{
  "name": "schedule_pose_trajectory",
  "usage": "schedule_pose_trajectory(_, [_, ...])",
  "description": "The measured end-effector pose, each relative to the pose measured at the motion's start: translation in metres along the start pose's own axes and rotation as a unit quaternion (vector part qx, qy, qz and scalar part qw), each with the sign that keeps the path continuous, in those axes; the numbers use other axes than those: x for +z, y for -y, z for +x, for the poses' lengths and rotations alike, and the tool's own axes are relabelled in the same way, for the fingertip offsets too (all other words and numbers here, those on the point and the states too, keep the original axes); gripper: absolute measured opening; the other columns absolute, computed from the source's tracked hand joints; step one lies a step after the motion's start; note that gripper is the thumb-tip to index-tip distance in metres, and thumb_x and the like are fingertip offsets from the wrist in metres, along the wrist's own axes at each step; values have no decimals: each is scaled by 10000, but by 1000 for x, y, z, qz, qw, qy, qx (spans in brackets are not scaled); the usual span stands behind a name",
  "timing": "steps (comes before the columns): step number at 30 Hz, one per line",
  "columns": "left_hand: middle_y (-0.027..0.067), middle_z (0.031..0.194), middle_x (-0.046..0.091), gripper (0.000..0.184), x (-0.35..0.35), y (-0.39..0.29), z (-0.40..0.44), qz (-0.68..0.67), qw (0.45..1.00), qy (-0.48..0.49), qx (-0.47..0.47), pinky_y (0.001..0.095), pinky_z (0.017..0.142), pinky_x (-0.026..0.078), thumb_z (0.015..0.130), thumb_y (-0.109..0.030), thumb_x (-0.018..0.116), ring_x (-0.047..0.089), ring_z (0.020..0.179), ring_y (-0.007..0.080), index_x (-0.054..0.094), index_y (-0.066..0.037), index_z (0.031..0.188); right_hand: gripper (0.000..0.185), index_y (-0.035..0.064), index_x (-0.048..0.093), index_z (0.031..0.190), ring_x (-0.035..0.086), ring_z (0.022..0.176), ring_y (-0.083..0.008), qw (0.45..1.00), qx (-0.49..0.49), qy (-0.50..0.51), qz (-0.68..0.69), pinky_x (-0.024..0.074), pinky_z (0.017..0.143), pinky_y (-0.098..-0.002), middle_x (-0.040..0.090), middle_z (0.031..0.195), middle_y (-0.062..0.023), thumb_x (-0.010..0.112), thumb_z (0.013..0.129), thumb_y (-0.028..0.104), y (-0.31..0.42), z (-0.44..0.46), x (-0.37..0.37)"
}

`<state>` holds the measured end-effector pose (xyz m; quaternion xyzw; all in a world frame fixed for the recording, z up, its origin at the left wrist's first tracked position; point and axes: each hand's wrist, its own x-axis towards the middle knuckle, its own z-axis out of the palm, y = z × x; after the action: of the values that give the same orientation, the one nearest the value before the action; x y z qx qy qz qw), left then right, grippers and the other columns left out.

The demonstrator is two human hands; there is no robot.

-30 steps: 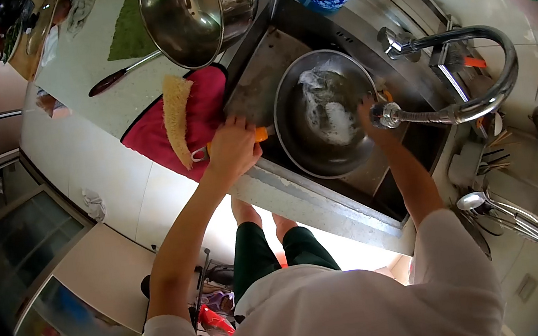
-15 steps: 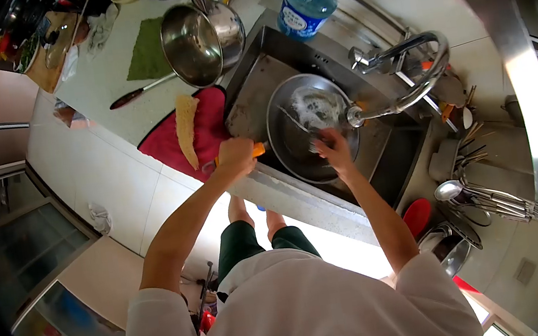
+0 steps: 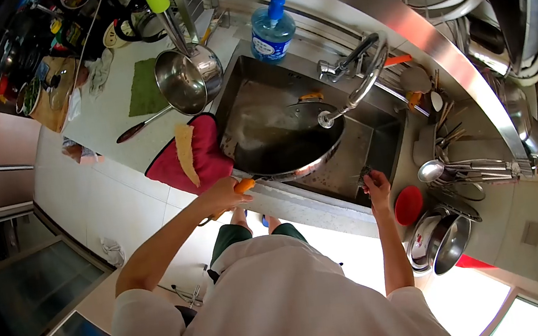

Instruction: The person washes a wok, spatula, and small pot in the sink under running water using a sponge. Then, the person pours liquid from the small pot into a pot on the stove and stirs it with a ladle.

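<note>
My left hand [image 3: 222, 198] is closed round the orange handle of a frying pan [image 3: 294, 151] at the sink's front edge. The pan is tipped up in the sink [image 3: 259, 94], its dark inside facing away from me, with cloudy water at its far left side. My right hand [image 3: 376, 189] is off the pan, at the front right edge of the sink. It pinches a small grey scouring pad [image 3: 364, 174], which looks like steel wool. Above the pan hangs the spout of the curved faucet [image 3: 373, 79].
A blue soap bottle [image 3: 271, 31] stands behind the sink. Left of it are steel saucepans [image 3: 183, 81], a red cloth [image 3: 209, 149] with a loofah strip [image 3: 186, 155], and a green cloth [image 3: 145, 88]. Ladles [image 3: 432, 171], a red lid [image 3: 409, 205] and steel bowls [image 3: 449, 243] are right.
The pan has gone from lying nearly level with suds in it to being tipped up. My right hand has moved out of it to the right with the scouring pad.
</note>
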<state>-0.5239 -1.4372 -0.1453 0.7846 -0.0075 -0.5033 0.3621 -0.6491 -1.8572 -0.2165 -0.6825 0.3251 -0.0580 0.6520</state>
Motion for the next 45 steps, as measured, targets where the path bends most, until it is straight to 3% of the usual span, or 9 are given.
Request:
schedule_pose_trajectory(2, [47, 637, 510, 400, -14, -18, -16, -39, 997, 45, -48, 237, 452, 388, 767, -243, 731, 479, 478, 107, 512, 17, 979, 182, -4, 568, 965, 507, 541, -85, 1000, -15, -11, -8, 382, 467, -223, 565, 679, -28, 658, 815, 48, 11, -6, 8])
schedule_pose_trajectory(5, [12, 603, 474, 292, -19, 2, 5, -99, 986, 130, -26, 235, 443, 379, 798, -178, 697, 454, 468, 85, 501, -9, 934, 174, 1, 570, 960, 503, 541, -84, 999, -34, -21, 4, 385, 472, -224, 557, 667, -25, 655, 818, 56, 19, -8, 15])
schedule_pose_trajectory(11, [-22, 572, 409, 168, -28, -27, 9, -185, 947, 262, -38, 219, 435, 344, 836, -87, 627, 403, 463, 46, 461, -64, 844, 161, 19, 576, 953, 506, 546, -75, 994, -75, -69, 35, 384, 474, -216, 564, 691, -14, 653, 824, 75, 29, -12, 9])
schedule_pose_trajectory(20, [-52, 572, 362, 139, 9, -63, 37, -225, 901, 370, -39, 202, 441, 319, 851, -91, 583, 350, 453, 44, 445, -84, 830, 167, 41, 576, 981, 529, 596, -72, 982, -68, -173, 38, 398, 503, -208, 595, 770, -2, 650, 839, 91, 35, -39, -17])
schedule_pose_trajectory(26, [-38, 531, 394, 253, 49, -81, 61, -292, 854, 431, 4, 219, 431, 357, 846, -85, 541, 374, 424, 56, 406, -117, 634, 169, 44, 582, 979, 507, 589, -74, 964, -91, -233, 86, 391, 520, -210, 596, 763, -5, 651, 842, 116, 34, -56, -25])
schedule_pose_trajectory(30, [-62, 558, 382, 221, 62, -93, 64, -400, 753, 523, -4, 182, 438, 350, 869, -100, 527, 344, 438, -11, 406, -124, 686, 157, 47, 589, 959, 488, 574, -69, 954, -107, -271, 67, 375, 525, -205, 585, 735, -4, 654, 841, 127, 36, -60, -34])
schedule_pose_trajectory(34, [-79, 564, 371, 233, 75, -92, 69, -455, 703, 546, -23, 157, 422, 311, 855, -141, 590, 329, 437, -16, 410, -141, 708, 199, 58, 585, 1013, 478, 573, -61, 959, -96, -260, 64, 382, 520, -195, 578, 763, 22, 658, 846, 137, 38, -65, -35])
schedule_pose_trajectory(42, [-81, 571, 404, 127, 75, -16, 87, -514, 685, 516, -9, 151, 388, 307, 867, -129, 599, 326, 393, -22, 483, -137, 817, 233, 50, 582, 1027, 484, 589, -63, 960, -83, -264, 42, 368, 531, -208, 582, 743, 5, 666, 842, 163, 41, -66, -30])
schedule_pose_trajectory(45, [-76, 584, 414, 87, 53, 7, 77, -529, 682, 504, -1, 151, 378, 307, 885, -98, 578, 334, 392, -24, 498, -126, 907, 265, 43, 571, 1079, 510, 683, -73, 970, -97, -218, 40, 394, 557, -215, 585, 808, -5, 652, 851, 150, 42, -56, -29])
